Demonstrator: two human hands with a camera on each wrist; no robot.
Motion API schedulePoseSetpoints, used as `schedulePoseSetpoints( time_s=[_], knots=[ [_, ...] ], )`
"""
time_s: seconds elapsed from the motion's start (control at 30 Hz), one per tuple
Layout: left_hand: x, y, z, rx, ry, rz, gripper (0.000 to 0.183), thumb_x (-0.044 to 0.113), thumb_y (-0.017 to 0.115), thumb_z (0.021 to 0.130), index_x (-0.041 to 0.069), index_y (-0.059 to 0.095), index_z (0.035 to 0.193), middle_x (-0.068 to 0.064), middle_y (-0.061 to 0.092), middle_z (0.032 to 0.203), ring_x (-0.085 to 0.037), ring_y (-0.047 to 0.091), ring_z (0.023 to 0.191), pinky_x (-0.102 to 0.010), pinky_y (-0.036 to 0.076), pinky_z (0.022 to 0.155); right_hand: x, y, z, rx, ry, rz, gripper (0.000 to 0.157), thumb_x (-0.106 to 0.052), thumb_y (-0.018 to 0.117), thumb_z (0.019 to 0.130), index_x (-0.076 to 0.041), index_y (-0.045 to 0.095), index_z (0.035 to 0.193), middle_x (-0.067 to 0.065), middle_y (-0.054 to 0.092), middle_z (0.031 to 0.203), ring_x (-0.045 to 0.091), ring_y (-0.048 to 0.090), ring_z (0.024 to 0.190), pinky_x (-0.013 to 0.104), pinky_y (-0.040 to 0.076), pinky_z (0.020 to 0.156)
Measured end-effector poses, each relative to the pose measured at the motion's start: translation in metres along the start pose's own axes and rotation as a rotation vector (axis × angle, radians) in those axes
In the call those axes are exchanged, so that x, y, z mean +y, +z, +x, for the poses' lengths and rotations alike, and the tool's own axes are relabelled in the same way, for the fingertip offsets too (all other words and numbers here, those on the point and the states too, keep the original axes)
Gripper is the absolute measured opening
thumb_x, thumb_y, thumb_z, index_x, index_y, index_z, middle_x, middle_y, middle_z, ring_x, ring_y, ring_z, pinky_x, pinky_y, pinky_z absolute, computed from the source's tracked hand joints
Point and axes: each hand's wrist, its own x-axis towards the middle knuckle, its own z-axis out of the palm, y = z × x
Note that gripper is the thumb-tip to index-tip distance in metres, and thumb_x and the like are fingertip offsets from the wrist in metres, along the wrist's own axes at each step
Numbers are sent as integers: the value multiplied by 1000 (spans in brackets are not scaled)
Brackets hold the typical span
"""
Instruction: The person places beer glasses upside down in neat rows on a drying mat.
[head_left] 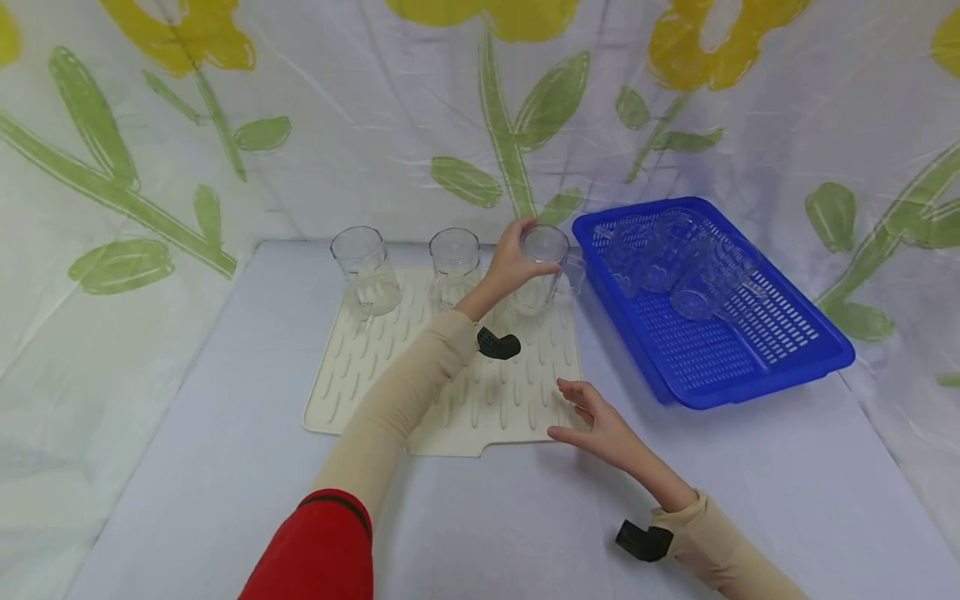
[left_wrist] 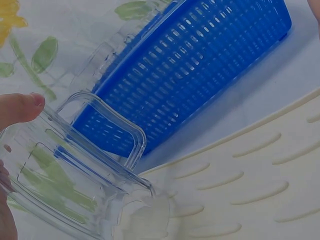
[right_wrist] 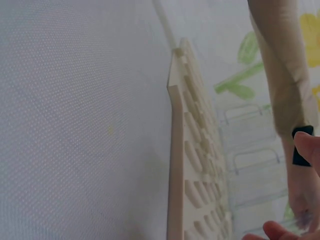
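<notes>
At the back right corner of the cream drying mat (head_left: pixel 442 417), my left hand (head_left: pixel 512 267) grips a clear glass mug (head_left: pixel 536 292) round its upper part. In the left wrist view the thumb lies along the glass mug (left_wrist: pixel 75 175), whose handle points toward the basket, its base close over the ridged mat. Two more glass mugs stand along the mat's back edge, one in the middle (head_left: pixel 455 267) and one at the left (head_left: pixel 369 271). Near the mat's front right corner, my right hand (head_left: pixel 596 423) hovers with fingers spread and nothing between them.
A blue perforated basket (head_left: pixel 652 379) with several glass mugs (head_left: pixel 697 292) in it stands right of the mat. Behind the table (head_left: pixel 225 483) hangs a sheet (head_left: pixel 330 150) with painted flowers. Each wrist carries a small black mount (head_left: pixel 643 542).
</notes>
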Motion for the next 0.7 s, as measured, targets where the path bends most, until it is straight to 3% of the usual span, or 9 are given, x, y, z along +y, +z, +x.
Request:
schedulePoseSetpoints(
  time_s=[0.33,0.7],
  knots=[
    [-7,9,-1,65,-36,-42,79,11,80,67,-11,36,128,-21,41,128,-24,38,117,-16,28,93,-1,0,1,-1,-6,27,66,-15,73,75,6,37,127,19,34,136,34,37,120,45,26,99],
    [-10,11,-3,106,-24,29,74,12,79,68,-10,38,126,-19,42,125,-26,39,115,-17,28,94,-2,4,3,-33,-10,46,67,-15,73,75,7,37,127,20,35,135,33,40,117,43,27,99]
  ],
)
